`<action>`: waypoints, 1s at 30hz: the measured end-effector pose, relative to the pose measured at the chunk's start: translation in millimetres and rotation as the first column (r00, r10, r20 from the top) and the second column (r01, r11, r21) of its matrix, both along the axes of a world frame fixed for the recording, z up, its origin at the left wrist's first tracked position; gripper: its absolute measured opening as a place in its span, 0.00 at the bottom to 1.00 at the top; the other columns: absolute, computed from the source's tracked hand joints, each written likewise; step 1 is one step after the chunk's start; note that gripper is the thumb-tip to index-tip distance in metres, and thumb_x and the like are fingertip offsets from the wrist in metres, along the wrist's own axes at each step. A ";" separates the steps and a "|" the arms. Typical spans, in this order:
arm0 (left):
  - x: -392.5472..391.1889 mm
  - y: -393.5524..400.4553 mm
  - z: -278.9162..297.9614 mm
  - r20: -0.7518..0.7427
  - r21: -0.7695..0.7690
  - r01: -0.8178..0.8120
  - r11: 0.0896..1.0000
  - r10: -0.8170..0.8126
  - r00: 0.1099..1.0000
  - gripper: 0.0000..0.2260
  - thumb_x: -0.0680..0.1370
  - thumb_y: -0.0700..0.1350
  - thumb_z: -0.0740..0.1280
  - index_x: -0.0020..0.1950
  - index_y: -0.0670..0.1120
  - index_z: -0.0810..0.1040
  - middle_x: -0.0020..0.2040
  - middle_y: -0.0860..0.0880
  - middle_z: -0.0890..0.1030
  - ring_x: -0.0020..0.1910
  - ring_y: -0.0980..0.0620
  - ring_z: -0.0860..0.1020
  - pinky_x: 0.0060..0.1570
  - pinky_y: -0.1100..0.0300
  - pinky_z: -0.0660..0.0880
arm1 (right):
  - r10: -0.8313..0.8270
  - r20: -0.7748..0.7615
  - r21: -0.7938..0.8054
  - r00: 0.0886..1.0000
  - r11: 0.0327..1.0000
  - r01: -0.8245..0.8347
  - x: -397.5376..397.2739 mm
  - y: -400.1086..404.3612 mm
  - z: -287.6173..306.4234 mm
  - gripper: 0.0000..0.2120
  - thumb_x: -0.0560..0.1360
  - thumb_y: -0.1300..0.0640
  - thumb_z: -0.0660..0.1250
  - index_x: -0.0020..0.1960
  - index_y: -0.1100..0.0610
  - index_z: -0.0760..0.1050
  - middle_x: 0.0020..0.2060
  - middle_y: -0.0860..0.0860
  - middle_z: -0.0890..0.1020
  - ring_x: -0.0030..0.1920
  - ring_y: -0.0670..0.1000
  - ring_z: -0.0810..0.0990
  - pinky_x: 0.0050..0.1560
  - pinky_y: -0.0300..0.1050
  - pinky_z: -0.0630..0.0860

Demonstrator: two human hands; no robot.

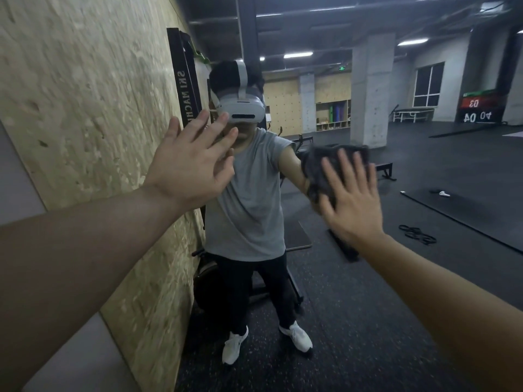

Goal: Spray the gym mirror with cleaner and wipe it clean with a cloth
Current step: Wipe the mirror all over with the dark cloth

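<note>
Two hands and one cloth against one mirror (424, 171). Left hand (192, 168), fingers spread straight, lies flat on the glass beside the mirror's left edge, holding nothing. Right hand (351, 199), fingers extended, presses the dark grey cloth (319, 165) flat to the mirror, right of the left hand. Left of the mirror stands a chipboard wall (85, 108). The mirror reflects the person, black rubber floor and one concrete pillar.

Dim, ceiling-lit scene; blurred hands, warped edges.
</note>
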State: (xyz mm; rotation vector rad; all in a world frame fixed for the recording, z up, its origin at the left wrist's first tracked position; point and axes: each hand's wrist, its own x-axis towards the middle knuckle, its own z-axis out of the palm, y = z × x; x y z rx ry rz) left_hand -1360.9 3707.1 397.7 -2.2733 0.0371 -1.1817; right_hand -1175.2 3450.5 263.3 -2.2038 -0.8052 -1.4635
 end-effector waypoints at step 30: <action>-8.4 -10.6 6.8 -0.098 -0.063 -0.037 0.997 0.030 0.995 0.27 0.82 0.55 0.50 0.77 0.46 0.71 0.79 0.44 0.67 0.78 0.40 0.63 0.71 0.31 0.60 | 0.238 0.224 -0.359 0.945 0.922 -0.147 -27.5 45.4 32.3 0.30 0.80 0.48 0.61 0.81 0.48 0.61 0.81 0.51 0.59 0.82 0.55 0.54 0.82 0.55 0.49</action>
